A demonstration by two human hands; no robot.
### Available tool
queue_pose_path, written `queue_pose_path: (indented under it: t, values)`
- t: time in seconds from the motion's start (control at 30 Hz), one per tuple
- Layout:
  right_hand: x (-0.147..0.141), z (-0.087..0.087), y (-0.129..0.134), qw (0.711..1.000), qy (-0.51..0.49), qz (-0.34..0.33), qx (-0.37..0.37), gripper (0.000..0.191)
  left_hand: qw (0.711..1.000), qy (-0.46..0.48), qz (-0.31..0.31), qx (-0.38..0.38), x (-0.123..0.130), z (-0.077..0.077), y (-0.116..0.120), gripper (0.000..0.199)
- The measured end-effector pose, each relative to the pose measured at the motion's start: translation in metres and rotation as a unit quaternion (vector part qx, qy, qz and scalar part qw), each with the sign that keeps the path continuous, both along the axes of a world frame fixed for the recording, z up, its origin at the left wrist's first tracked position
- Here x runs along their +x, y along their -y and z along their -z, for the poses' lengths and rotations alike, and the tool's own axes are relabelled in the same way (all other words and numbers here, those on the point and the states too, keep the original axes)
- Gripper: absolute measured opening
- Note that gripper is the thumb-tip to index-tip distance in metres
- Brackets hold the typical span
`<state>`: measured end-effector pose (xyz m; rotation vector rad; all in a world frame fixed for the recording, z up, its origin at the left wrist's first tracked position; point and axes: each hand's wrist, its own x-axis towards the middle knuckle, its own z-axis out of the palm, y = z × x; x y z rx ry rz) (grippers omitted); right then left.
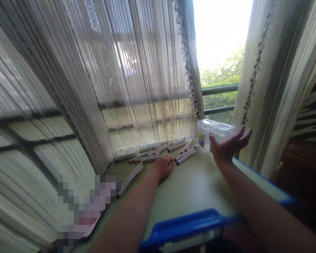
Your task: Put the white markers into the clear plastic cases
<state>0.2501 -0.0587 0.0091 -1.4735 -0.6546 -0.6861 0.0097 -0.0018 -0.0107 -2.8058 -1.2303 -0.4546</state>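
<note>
My left hand [164, 166] rests on the pale table with its fingers curled in, close to several white markers [151, 159]; whether anything is inside the fingers is hidden. My right hand [228, 144] is raised with spread fingers at the near right side of a clear plastic case [205, 137]. The case stands upright near the back edge and has a colourful label. Between my hands, two markers [186, 156] with dark ends lie side by side. Two more markers [131, 178] lie left of my left hand.
A flat clear-and-white pack [125, 153] lies at the back left. A pixelated pinkish item [97, 207] is at the left edge. The table has a blue raised rim [186, 223] in front. Striped curtains [147, 70] hang behind it.
</note>
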Motion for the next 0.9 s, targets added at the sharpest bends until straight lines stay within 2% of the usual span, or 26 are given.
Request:
queue_pose_path:
  t: [0.07, 0.13, 0.2, 0.27, 0.4, 0.5, 0.53, 0.6, 0.67, 0.77, 0.9]
  values:
    - [0.022, 0.014, -0.004, 0.999, -0.026, 0.003, -0.028, 0.111, 1.000, -0.004, -0.002, 0.004, 0.000, 0.001, 0.001, 0.027]
    - [0.035, 0.027, -0.007, 0.994, -0.068, -0.050, -0.074, 0.114, 1.000, -0.009, -0.004, 0.004, -0.001, 0.001, 0.002, 0.026]
    - [0.039, 0.034, -0.007, 0.985, -0.120, -0.086, -0.095, 0.106, 1.000, -0.015, -0.005, 0.002, -0.001, 0.000, 0.004, 0.026]
    - [0.037, 0.035, -0.006, 0.985, -0.121, -0.087, -0.091, 0.091, 1.000, -0.018, -0.002, -0.001, 0.000, -0.002, 0.006, 0.026]
    - [0.026, 0.030, 0.001, 0.996, -0.015, -0.070, -0.060, 0.075, 1.000, 0.020, -0.007, 0.003, 0.001, -0.005, 0.011, 0.028]
    - [0.011, 0.030, 0.004, 0.988, 0.123, -0.083, -0.053, 0.072, 0.986, 0.157, -0.005, 0.052, 0.003, -0.006, 0.017, 0.041]
    - [0.004, 0.031, 0.004, 0.976, 0.183, -0.101, -0.057, 0.070, 0.973, 0.215, 0.015, 0.083, 0.003, -0.006, 0.020, 0.055]
    - [-0.011, 0.032, 0.005, 0.933, 0.315, -0.159, -0.074, 0.061, 0.937, 0.304, 0.077, 0.151, 0.004, -0.008, 0.028, 0.089]
    - [-0.025, 0.033, 0.005, 0.885, 0.411, -0.202, -0.085, 0.050, 0.909, 0.340, 0.126, 0.204, 0.005, -0.010, 0.035, 0.110]
    - [-0.037, 0.034, 0.005, 0.855, 0.465, -0.221, -0.069, 0.051, 0.898, 0.354, 0.121, 0.232, 0.008, -0.012, 0.042, 0.104]
    - [-0.038, 0.035, 0.002, 0.853, 0.471, -0.215, -0.070, 0.057, 0.900, 0.370, 0.092, 0.212, 0.011, -0.009, 0.039, 0.090]
